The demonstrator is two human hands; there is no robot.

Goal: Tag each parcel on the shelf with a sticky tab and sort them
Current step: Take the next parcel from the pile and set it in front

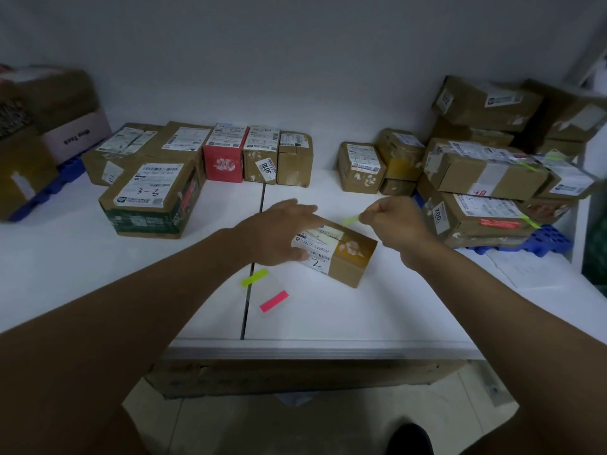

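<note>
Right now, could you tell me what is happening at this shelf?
A person is tagging parcels. The left hand steadies a small brown parcel on the white shelf, while the right hand pinches a yellow-green tab just above it. Two more tab pads, yellow-green and pink, lie nearby.

Dim, bluish, low contrast. Wide-angle bend at frame edges; stacked boxes (486,172) right of the right grip (389,221) smeared w/ motion blur, also far left. Both grips slightly soft. Neon tabs (254,278) stand out. Faint shadows.
</note>
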